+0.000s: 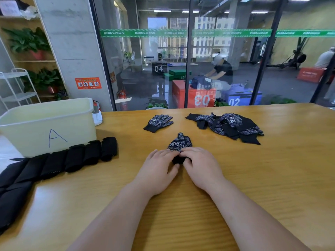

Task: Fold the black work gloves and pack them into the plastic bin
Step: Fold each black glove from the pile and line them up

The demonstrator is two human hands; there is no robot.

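Black glove [179, 143], cuff edge under fingers [192, 151].

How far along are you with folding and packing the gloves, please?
Done: a row of folded gloves lies beside the bin; none shows inside it. In hand: the left hand and right hand grip one glove at its cuff. Left: the flat glove, the pile, then packing everything.
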